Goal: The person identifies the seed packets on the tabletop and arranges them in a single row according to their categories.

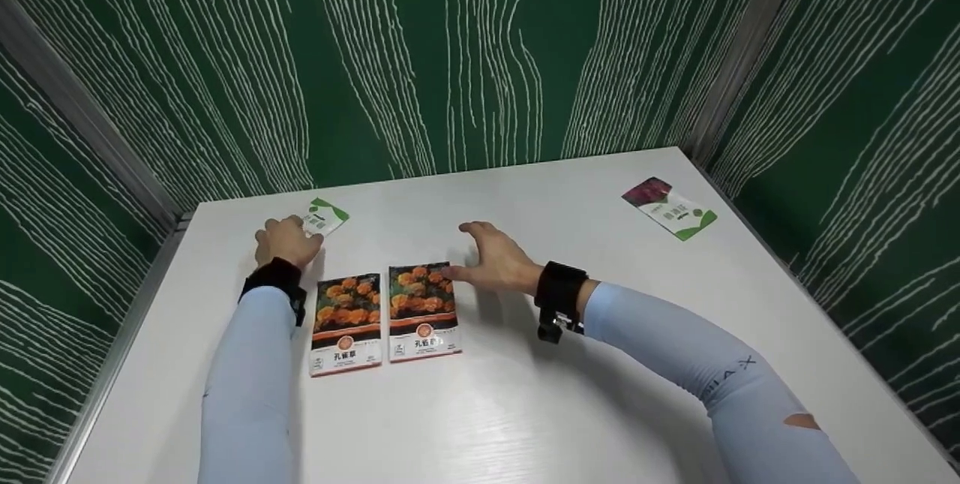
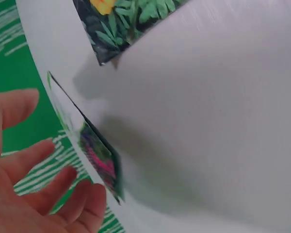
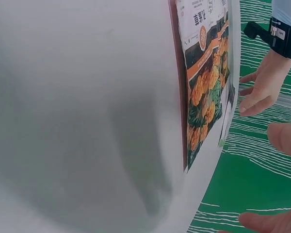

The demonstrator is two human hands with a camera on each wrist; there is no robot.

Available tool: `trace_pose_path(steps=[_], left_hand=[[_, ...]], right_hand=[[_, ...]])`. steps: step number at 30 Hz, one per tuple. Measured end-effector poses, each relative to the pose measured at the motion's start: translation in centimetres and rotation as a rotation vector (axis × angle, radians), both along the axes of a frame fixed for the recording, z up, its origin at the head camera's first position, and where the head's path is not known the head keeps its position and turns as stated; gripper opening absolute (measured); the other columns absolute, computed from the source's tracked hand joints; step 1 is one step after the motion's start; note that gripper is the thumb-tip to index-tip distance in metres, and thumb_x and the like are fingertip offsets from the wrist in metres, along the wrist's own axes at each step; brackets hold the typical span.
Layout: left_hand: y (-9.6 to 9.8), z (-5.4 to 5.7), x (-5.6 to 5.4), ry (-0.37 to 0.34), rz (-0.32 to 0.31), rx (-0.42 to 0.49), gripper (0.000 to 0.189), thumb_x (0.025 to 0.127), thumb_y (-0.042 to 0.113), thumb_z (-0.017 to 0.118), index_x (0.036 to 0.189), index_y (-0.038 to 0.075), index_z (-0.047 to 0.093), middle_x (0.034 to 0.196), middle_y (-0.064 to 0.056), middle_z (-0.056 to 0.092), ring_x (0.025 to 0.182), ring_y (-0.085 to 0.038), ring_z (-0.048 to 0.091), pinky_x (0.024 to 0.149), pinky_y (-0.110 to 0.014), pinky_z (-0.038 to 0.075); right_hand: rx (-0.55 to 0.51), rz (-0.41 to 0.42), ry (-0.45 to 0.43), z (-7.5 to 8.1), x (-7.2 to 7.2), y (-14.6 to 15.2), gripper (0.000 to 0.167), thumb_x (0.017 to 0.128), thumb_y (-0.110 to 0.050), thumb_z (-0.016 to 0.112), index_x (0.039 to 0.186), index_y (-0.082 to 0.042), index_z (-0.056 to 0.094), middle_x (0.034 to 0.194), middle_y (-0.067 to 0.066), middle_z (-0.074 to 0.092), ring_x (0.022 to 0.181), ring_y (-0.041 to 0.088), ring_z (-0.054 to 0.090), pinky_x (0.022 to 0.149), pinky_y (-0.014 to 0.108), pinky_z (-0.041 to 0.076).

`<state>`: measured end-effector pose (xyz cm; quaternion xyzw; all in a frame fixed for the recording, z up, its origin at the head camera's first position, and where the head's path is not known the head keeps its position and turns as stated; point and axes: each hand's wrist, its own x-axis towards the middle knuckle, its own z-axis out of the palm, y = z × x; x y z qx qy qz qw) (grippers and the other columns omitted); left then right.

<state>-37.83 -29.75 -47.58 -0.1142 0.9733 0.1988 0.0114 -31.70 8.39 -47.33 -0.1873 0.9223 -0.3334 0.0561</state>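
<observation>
1. As the head view looks down with twelve at the far edge, a white table (image 1: 525,409) fills the middle, glossy toward six o'clock and crossed by soft arm shadows.
2. Green walls (image 1: 559,56) with wavering white lines rise at nine, twelve and three o'clock; grey posts join them at ten (image 1: 82,86) and between one and two (image 1: 750,56).
3. Two orange-flower packets, the left one (image 1: 346,325) and the right one (image 1: 424,311), lie flat side by side toward nine o'clock, a narrow strip of table between them.
4. A green-and-white packet (image 1: 328,215) sits at ten o'clock near the far edge, partly covered by the left hand (image 1: 289,242), whose fingers are spread apart; whether they touch it cannot be told.
5. The right hand (image 1: 499,255) hovers toward twelve o'clock, thumb and fingers apart, the thumb overlapping the right orange-flower packet's upper corner in the head view.
6. A purple-flower packet (image 1: 667,208) lies slanted at two o'clock, well apart from both hands.
</observation>
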Motion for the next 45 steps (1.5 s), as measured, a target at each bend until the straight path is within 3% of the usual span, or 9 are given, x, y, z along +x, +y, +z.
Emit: trace_pose_path(steps=[4, 8, 15, 20, 24, 28, 31, 36, 45], left_hand=[[-1.2, -0.7, -1.0, -0.032, 0.091, 0.052, 0.077, 0.109, 0.046, 0.048, 0.165, -0.006, 0.035, 0.161, -0.044, 0.031, 0.146, -0.06, 0.034, 0.114, -0.068, 0.043], [-2.1, -0.9, -1.2, -0.107, 0.134, 0.05, 0.079, 0.111, 0.045, 0.038, 0.17, -0.005, 0.02, 0.167, -0.044, 0.018, 0.147, -0.061, 0.03, 0.116, -0.069, 0.041], [-2.2, -1.2, -1.6, -0.161, 0.179, 0.037, 0.078, 0.109, 0.047, 0.038, 0.173, 0.006, 0.019, 0.161, -0.045, 0.023, 0.146, -0.059, 0.03, 0.116, -0.069, 0.042], [-1.8, -1.8, -1.8, -0.158, 0.234, 0.02, 0.084, 0.106, 0.048, 0.05, 0.172, 0.004, 0.021, 0.158, -0.045, 0.027, 0.147, -0.056, 0.03, 0.116, -0.067, 0.041], [-1.8, -2.2, -1.9, -0.148, 0.269, 0.044, 0.1, 0.099, 0.048, 0.063, 0.172, 0.001, 0.013, 0.16, -0.044, 0.018, 0.147, -0.054, 0.025, 0.118, -0.067, 0.04], [-1.9, -2.4, -1.8, -0.155, 0.221, 0.045, 0.101, 0.097, 0.048, 0.062, 0.173, 0.002, 0.014, 0.167, -0.042, 0.005, 0.148, -0.056, 0.02, 0.12, -0.07, 0.034], [-1.9, -2.6, -1.4, -0.163, 0.159, 0.025, 0.091, 0.099, 0.053, 0.056, 0.169, 0.001, 0.029, 0.165, -0.043, 0.016, 0.146, -0.056, 0.024, 0.119, -0.071, 0.032], [-1.7, -2.7, -1.1, -0.118, 0.143, 0.006, 0.082, 0.107, 0.056, 0.048, 0.161, -0.006, 0.04, 0.154, -0.041, 0.041, 0.145, -0.056, 0.036, 0.119, -0.069, 0.034], [-2.0, -2.7, -1.0, -0.053, 0.153, 0.027, 0.09, 0.097, 0.053, 0.07, 0.157, -0.008, 0.042, 0.15, -0.039, 0.045, 0.145, -0.054, 0.041, 0.118, -0.067, 0.039]], right_hand=[[0.012, 0.002, 0.021, 0.0, 0.1, 0.2, 0.091, 0.093, -0.048, 0.081, 0.165, -0.008, 0.043, 0.17, 0.021, 0.042, 0.157, 0.04, 0.044, 0.128, 0.053, 0.039], [0.021, 0.004, 0.023, 0.0, 0.1, 0.6, 0.091, 0.092, -0.049, 0.081, 0.164, -0.008, 0.044, 0.17, 0.022, 0.042, 0.156, 0.041, 0.045, 0.127, 0.055, 0.039], [0.027, -0.038, -0.006, 0.3, 0.4, 1.8, 0.1, 0.09, -0.05, 0.084, 0.169, -0.013, 0.036, 0.172, 0.02, 0.041, 0.157, 0.04, 0.043, 0.129, 0.055, 0.037], [0.009, -0.02, 0.004, 0.5, 0.6, 2.3, 0.101, 0.091, -0.05, 0.083, 0.17, -0.01, 0.033, 0.172, 0.021, 0.04, 0.158, 0.04, 0.041, 0.129, 0.056, 0.036], [0.005, -0.018, 0.009, 0.5, 0.7, 2.6, 0.101, 0.091, -0.049, 0.083, 0.17, -0.01, 0.033, 0.172, 0.021, 0.04, 0.159, 0.04, 0.041, 0.129, 0.055, 0.036], [0.013, -0.028, 0.007, 0.3, 0.7, 2.7, 0.101, 0.091, -0.049, 0.084, 0.17, -0.011, 0.034, 0.172, 0.021, 0.04, 0.159, 0.04, 0.041, 0.129, 0.055, 0.035], [0.019, -0.034, 0.001, 0.1, 0.7, 2.7, 0.101, 0.09, -0.048, 0.085, 0.17, -0.012, 0.035, 0.171, 0.021, 0.041, 0.158, 0.04, 0.041, 0.129, 0.055, 0.035], [0.022, -0.026, 0.004, -0.2, 0.7, 2.4, 0.1, 0.09, -0.047, 0.085, 0.169, -0.012, 0.035, 0.17, 0.022, 0.042, 0.157, 0.041, 0.044, 0.128, 0.056, 0.037], [0.018, -0.019, -0.001, -0.6, 0.9, 2.2, 0.1, 0.09, -0.045, 0.087, 0.169, -0.012, 0.035, 0.17, 0.021, 0.042, 0.156, 0.041, 0.044, 0.129, 0.056, 0.036]])
